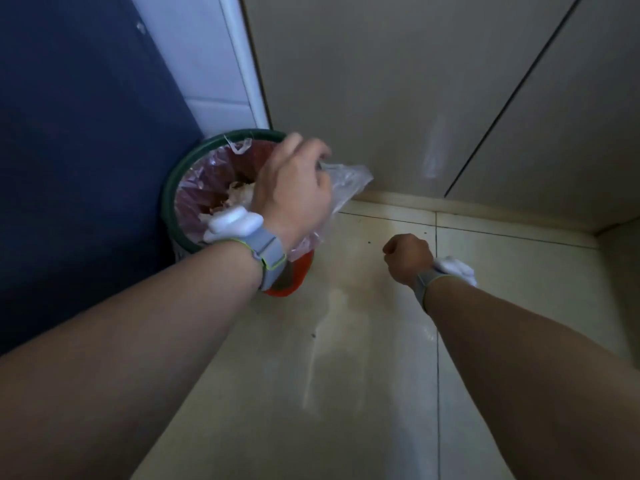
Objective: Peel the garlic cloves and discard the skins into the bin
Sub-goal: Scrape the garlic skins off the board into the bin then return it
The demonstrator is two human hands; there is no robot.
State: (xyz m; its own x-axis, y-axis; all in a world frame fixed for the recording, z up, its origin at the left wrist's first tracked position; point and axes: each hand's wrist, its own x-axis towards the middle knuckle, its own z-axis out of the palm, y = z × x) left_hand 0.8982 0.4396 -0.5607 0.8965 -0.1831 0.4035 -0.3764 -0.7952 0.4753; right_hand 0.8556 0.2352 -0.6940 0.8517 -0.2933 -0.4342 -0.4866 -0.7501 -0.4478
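Note:
A round bin (173,188) with a dark green rim and a reddish liner stands on the floor in the corner. Pale garlic skins (239,194) lie inside it. My left hand (294,188) hangs over the bin's right side and grips a clear plastic bag (346,181), which trails to the right over the rim. My right hand (408,258) is lower and to the right, above the floor, with its fingers curled into a fist; nothing shows in it. Both wrists wear grey bands with white devices.
A dark blue panel (69,150) rises to the left of the bin. Beige cabinet doors (381,81) stand behind it, with a dark gap between them. Pale floor tiles (346,358) spread out in front.

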